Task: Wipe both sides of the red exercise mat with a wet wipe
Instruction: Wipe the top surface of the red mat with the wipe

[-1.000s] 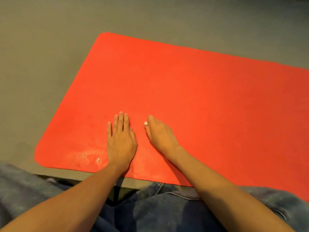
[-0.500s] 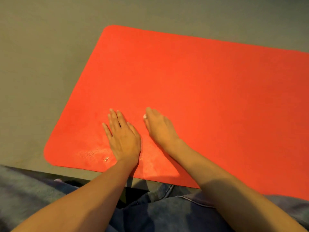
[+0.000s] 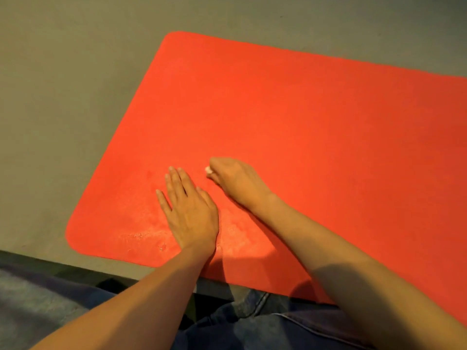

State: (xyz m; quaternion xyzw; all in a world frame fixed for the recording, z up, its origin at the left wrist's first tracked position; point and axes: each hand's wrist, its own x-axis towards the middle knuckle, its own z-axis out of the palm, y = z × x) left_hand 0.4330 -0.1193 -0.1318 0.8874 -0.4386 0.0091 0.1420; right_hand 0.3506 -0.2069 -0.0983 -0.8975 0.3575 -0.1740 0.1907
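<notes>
Left hand point(image 3: 192, 213) and right hand point(image 3: 237, 183), wet wipe point(image 3: 208, 170) within, lie on the mat point(image 3: 316, 117).

Ahead and to the right of the right hand point(image 3: 237, 183), which pinches a wet wipe point(image 3: 208, 170), the flat red mat point(image 3: 316, 137) gives open room for a sweep. Leftward the left hand point(image 3: 189, 213) lies flat on the mat just beside it, in the way. Open grey counter point(image 3: 63, 97) borders the mat's far and left edges.
</notes>
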